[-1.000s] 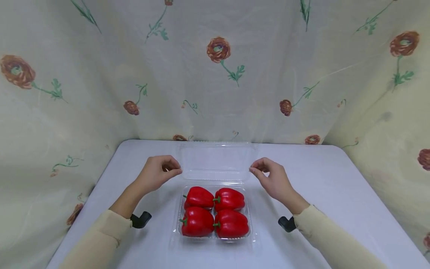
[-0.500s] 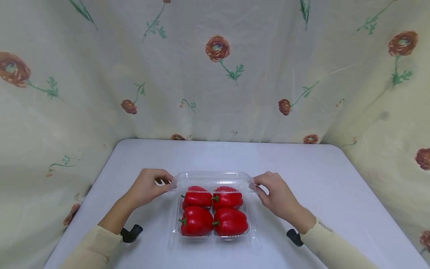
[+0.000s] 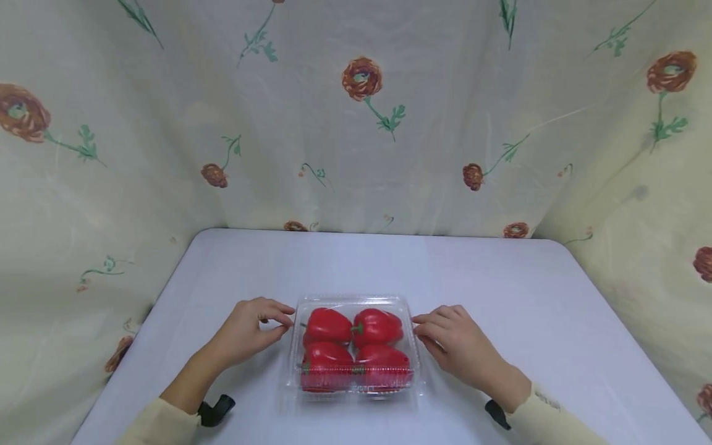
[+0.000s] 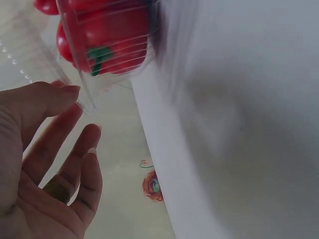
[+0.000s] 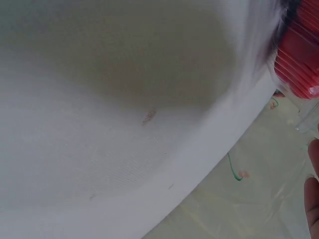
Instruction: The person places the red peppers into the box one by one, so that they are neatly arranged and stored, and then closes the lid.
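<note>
A clear plastic clamshell box (image 3: 356,303) holds several red bell peppers (image 3: 328,326) with green stems. Its lid (image 3: 384,371) is folded over them; whether it is pressed fully down I cannot tell. At the box's left side, near the far corner, is my left hand (image 3: 253,327), thumb and index finger apart at the rim. In the left wrist view, the thumb tip and index finger of that hand (image 4: 45,149) lie by the plastic edge. Opposite, the fingers of my right hand (image 3: 458,343) reach the box's right edge, its thumb partly hidden; the right wrist view catches only fingertips.
The box stands on a white table (image 3: 500,290) with rounded far corners. A pale cloth curtain (image 3: 356,136) printed with brown flowers hangs behind the table and along both sides.
The lid has swung from lying open behind the box, up and over toward me, to cover the peppers. Both hands came nearer along with it, and their fingers have loosened.
</note>
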Available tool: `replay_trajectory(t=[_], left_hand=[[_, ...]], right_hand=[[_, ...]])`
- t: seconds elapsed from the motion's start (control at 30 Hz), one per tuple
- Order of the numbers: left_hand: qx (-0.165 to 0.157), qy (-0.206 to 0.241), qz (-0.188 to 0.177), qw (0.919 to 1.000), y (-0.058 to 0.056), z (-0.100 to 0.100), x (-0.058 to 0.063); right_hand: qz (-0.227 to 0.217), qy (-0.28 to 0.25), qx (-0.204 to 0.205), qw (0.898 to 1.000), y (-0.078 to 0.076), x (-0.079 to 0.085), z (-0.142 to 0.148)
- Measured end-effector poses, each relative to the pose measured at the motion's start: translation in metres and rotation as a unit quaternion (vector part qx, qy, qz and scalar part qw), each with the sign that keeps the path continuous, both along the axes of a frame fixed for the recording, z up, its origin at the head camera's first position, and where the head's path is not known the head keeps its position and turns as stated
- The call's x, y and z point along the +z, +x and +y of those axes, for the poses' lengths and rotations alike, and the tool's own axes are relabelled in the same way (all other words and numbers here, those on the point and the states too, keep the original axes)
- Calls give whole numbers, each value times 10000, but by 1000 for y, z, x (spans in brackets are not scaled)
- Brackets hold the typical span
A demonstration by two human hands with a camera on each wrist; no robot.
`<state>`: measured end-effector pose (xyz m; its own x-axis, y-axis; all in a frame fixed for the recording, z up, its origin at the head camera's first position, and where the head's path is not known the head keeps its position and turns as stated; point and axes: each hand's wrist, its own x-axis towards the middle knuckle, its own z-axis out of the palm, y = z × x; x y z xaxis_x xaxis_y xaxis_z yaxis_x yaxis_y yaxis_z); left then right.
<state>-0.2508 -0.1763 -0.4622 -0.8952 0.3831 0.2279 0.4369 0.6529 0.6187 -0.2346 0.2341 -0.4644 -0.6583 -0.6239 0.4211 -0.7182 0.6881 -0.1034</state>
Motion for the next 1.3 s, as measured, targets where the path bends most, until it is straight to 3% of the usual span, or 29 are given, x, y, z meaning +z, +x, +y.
replay_trajectory(t=[0.13,0.33,0.57,0.97,1.07,1.13,1.23,1.3], left_hand=[[-60,66,66,9999,3,1,-5],[-5,41,116,9999,7,3,-6],[41,47,114,9999,10,3,-10],[24,-78,203,9998,10,4,-9],[-9,-90,217,9997,10,3,-8],[-23,-103,214,9997,9,3,-8],[-25,-109,207,9997,10,3,-8],[-7,-102,212,9997,10,4,-8]], right_hand=[[-110,111,-204,9997,9,-3,-1],[-159,-207,-448,9987,20,-11,-5],[-553,-248,-801,9949,26,-14,-9],[-763,-1047,-1036,9861,48,-14,-11],[-1368,-1323,-1166,9748,54,-13,-11],[-2036,-1487,-1243,9597,56,-12,-11],[-3137,-1622,-1257,9271,58,-10,-9],[-3909,-1724,-1158,8967,57,-10,-8]])
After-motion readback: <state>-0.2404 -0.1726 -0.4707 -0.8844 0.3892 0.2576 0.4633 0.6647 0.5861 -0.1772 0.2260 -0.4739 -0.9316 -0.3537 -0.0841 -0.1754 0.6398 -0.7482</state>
